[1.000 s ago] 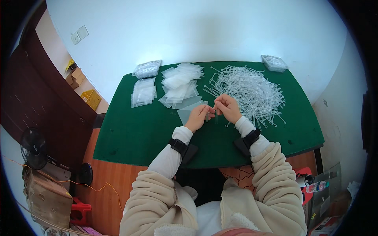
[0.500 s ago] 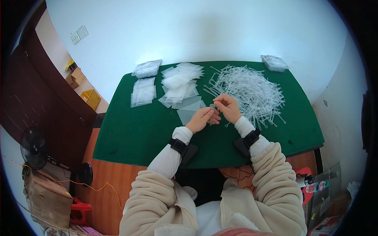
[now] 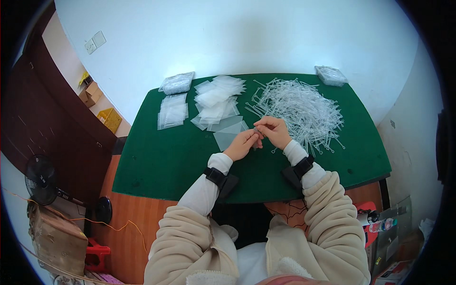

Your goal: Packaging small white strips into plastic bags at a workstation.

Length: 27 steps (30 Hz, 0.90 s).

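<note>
Left of me I note: black fan [image 3: 40,181], dark door [image 3: 57,118], yellow crate [image 3: 110,119], cardboard box [image 3: 59,232] beside red stool [image 3: 99,251]. Right of me: plastic bottle [image 3: 383,225].

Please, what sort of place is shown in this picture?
Probably a small indoor workroom: a green-topped table holds a heap of clear, looped sticks and translucent plastic sheets, with a black fan nearby.

On the worktop [image 3: 156,166] there, loose plastic bags [image 3: 216,97] lie between the bag stack [image 3: 172,112] on the left and the heap of looped sticks [image 3: 301,111] on the right; wrapped bundles [image 3: 177,83] sit at both back corners.
</note>
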{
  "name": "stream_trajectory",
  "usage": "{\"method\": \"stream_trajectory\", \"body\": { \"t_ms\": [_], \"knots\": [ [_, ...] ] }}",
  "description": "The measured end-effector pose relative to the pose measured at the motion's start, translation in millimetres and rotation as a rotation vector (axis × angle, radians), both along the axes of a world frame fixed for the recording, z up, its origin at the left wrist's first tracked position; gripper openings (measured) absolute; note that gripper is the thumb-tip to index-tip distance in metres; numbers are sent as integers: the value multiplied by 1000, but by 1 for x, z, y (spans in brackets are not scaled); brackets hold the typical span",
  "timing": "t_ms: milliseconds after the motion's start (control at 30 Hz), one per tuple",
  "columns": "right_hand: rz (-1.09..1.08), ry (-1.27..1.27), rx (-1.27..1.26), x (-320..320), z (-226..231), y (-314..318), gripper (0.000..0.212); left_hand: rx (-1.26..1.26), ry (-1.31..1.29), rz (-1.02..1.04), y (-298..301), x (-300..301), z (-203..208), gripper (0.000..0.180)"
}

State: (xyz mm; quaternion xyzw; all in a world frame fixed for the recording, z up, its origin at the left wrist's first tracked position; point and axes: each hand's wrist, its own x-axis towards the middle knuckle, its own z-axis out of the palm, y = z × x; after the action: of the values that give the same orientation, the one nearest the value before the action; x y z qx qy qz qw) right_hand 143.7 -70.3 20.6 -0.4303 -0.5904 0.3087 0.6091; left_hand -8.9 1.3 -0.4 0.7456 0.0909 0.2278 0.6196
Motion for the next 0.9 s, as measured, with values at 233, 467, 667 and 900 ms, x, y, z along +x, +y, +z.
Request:
{"method": "stream_trajectory", "body": {
  "t_ms": [233, 467, 667, 900],
  "knots": [
    [34, -30, -108, 6, -3, 2, 9, 34, 30, -21, 2, -1, -3, 23],
    [125, 53, -181, 9, -3, 2, 9, 30, 54, -42, 3, -2, -2, 22],
    [-29, -20, -197, 14, -3, 3, 17, 44, 68, -64, 2, -3, 3, 23],
    [-603, -1075, -226, 29, -4, -6, 23, 133, 80, -83, -3, -5, 12, 23]
  ]
}}
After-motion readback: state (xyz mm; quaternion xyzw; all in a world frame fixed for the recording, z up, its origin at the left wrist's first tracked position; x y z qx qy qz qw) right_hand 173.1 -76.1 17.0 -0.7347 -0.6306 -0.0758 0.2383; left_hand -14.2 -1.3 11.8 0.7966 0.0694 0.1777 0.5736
